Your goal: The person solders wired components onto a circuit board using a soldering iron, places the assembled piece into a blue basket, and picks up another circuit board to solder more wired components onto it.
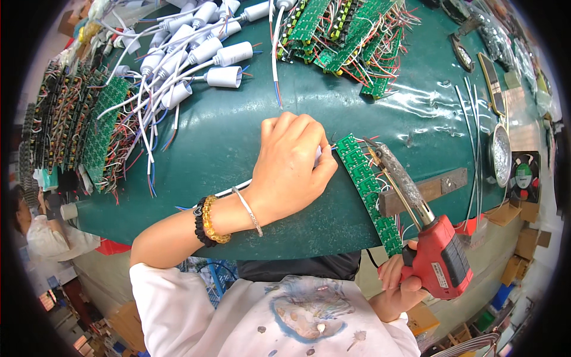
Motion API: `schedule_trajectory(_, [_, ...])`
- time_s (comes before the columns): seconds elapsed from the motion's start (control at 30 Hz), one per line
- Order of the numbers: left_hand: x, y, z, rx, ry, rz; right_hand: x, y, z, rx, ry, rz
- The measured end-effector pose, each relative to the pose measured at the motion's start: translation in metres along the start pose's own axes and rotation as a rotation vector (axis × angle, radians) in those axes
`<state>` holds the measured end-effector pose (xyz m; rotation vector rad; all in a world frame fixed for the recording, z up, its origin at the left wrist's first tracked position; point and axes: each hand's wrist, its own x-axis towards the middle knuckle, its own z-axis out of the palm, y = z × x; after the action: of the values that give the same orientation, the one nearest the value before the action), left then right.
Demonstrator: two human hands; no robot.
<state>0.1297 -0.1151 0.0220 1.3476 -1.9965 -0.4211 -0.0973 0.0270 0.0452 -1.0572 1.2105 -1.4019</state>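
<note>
Looking down from my head, my left hand (291,163) lies knuckles-up on the dark green table mat (238,149), fingers curled shut and pinched at their tips on a white wire (233,190) that runs back under my palm toward my wrist; what exactly sits between the fingertips is hidden by the hand itself. Just beside those fingertips lies the long green strip of circuit boards (367,187), slanting from the middle of the mat down toward the table's near edge. My right hand (399,287) is wrapped closed around the red grip of a soldering gun (439,256) — its scorched, crusted barrel reaches up and to the left, and the tip comes down at the upper end of the green strip, close to my left fingertips. The barrel crosses over a flat brown wooden bar (434,187) that rests across the strip's right side. Farther up on the left sits a heap of white lamp sockets (190,47) with trailing white leads, and to the left of that a stack of more green boards with red wires (89,131). Another pile of wired green boards (345,35) lies at the far edge — well apart from my hands. A small black fan (523,175) stands off to the right.
</note>
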Motion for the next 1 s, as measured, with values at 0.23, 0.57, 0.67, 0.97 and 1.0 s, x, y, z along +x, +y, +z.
schedule_trajectory(0.23, [0.0, 0.001, 0.001, 0.008, 0.011, 0.011, -0.007, 0.007, -0.006, 0.002, 0.065, -0.093])
schedule_trajectory(0.57, [0.02, -0.047, -0.073, 0.659, 0.188, 0.127, -0.022, 0.027, -0.046, 0.114, 0.085, -0.108])
schedule_trajectory(0.67, [0.034, -0.078, -0.084, 0.637, 0.084, 0.045, -0.022, 0.024, -0.043, 0.107, 0.066, -0.106])
schedule_trajectory(0.97, [0.034, -0.101, -0.084, 0.716, 0.026, 0.276, -0.03, 0.01, -0.031, 0.095, 0.111, -0.034])
schedule_trajectory(1.0, [0.034, -0.102, -0.085, 0.74, -0.006, 0.273, -0.03, 0.01, -0.031, 0.098, 0.111, -0.025])
